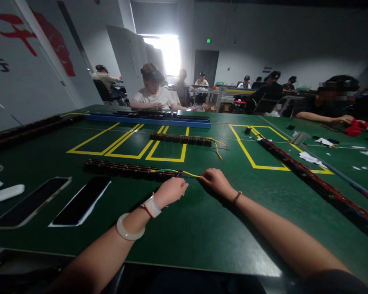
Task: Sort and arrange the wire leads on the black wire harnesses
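A long black strip of joined blocks [119, 166] lies across the green table in front of me, with a green and a yellow wire [188, 174] running off its right end. My right hand [216, 183] pinches the wire's far end between thumb and fingertips. Close by the strip's right end, my left hand [171, 192] is closed with its fingers curled; what it grips is hidden from view. Beyond them rests a second black strip [180, 139], whose loose yellow and red-tipped wires [217, 149] spread out at its right end.
Two dark phones [82, 202] lie at left beside white objects [9, 192]. Yellow tape outlines [125, 156] mark the table. A blue tray [147, 120] stands at the back. Long wired strips [313, 179] stretch along the right. Co-workers [153, 92] sit opposite and farther off.
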Available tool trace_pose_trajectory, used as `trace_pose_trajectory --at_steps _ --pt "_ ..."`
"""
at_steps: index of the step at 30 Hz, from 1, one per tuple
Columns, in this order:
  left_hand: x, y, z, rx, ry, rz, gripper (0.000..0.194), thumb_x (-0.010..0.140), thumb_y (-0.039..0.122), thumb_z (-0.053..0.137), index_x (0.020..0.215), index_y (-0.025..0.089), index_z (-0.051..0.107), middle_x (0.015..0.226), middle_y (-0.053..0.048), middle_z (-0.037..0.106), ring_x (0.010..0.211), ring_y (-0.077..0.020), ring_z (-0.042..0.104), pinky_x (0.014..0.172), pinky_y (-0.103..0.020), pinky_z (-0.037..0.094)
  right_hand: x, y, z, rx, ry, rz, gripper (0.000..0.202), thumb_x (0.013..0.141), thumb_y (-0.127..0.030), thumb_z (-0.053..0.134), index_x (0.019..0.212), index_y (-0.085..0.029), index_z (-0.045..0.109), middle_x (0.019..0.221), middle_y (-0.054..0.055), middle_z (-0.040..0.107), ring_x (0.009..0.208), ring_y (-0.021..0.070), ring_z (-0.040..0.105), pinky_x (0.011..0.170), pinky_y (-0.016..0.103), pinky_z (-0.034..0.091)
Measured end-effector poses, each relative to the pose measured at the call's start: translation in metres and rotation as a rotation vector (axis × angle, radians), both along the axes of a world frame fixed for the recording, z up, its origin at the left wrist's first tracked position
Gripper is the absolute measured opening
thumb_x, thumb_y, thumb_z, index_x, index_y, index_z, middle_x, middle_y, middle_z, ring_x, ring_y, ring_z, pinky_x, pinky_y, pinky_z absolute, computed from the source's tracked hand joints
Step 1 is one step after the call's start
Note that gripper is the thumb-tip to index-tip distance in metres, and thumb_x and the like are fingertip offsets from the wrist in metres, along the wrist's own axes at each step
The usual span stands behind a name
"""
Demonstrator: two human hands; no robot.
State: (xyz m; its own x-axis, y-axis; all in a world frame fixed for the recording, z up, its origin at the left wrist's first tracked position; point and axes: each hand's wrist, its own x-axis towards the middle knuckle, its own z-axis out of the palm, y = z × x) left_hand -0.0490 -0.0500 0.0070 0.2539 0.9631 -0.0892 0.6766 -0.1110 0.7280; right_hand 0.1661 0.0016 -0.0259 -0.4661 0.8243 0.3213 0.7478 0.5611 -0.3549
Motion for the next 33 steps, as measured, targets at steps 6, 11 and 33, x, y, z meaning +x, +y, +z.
trace_pose_trajectory --at_steps 6,11,33 --pt "0.005 -0.005 -0.008 0.148 -0.122 0.122 0.026 0.073 0.027 0.064 0.053 0.021 0.047 0.052 -0.002 0.041 0.081 -0.0284 0.058 0.081 -0.035 0.037 0.000 0.000 0.002 -0.007 -0.012 -0.022 0.025 0.089 -0.038 0.055 0.081 -0.018 0.068 0.078 0.004 0.066 0.074 0.0150 0.058 0.068 0.025 0.039" --pt "0.005 -0.006 -0.005 0.173 0.000 0.067 0.029 0.076 0.032 0.062 0.054 0.020 0.048 0.055 -0.004 0.047 0.083 -0.0292 0.059 0.079 -0.034 0.039 -0.001 0.001 0.001 -0.011 -0.015 -0.029 0.024 0.088 -0.038 0.056 0.081 -0.018 0.067 0.079 0.004 0.066 0.075 0.0154 0.058 0.069 0.025 0.039" --pt "-0.002 0.002 0.000 0.642 0.314 -0.053 0.042 0.091 0.028 0.039 0.132 0.017 0.045 0.127 -0.013 0.052 0.113 -0.0274 0.045 0.097 -0.042 0.032 -0.001 0.002 -0.001 -0.051 0.025 -0.004 0.026 0.089 -0.039 0.055 0.082 -0.017 0.067 0.078 0.004 0.065 0.075 0.0150 0.057 0.070 0.025 0.039"
